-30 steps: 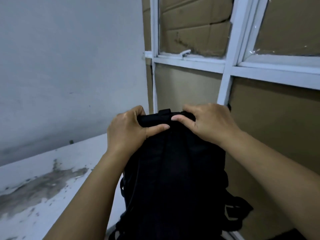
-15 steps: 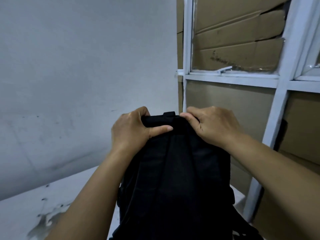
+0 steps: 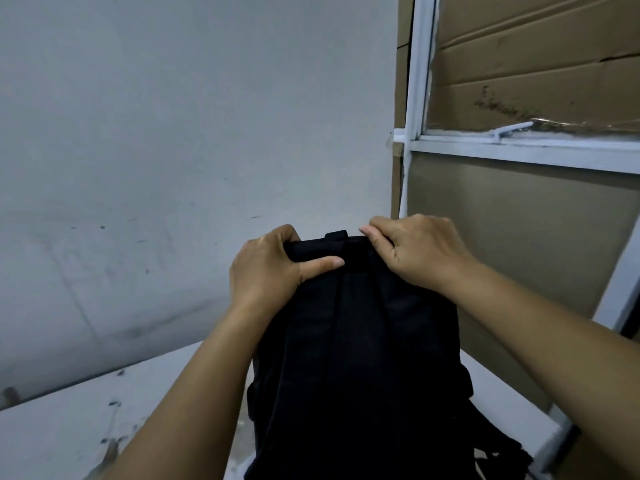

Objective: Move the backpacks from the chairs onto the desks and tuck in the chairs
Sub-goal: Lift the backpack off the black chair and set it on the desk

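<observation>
A black backpack (image 3: 360,368) stands upright in front of me, its base out of sight below the frame. My left hand (image 3: 266,271) grips the top edge on the left, thumb pressed across the fabric. My right hand (image 3: 419,251) pinches the top edge on the right, beside the small carry loop. The backpack stands at the corner of a white, stained desk (image 3: 69,427), which stretches to the left. No chair shows in the head view.
A grey-white wall (image 3: 173,150) rises behind the desk. To the right a white window frame (image 3: 415,98) stands close, with cardboard sheets (image 3: 536,81) behind its panes. A dark strap (image 3: 498,455) hangs at the backpack's lower right.
The view has swung to the left and up, so the window frame now sits further right and less of the desk shows. Both hands keep their grip on the backpack's top.
</observation>
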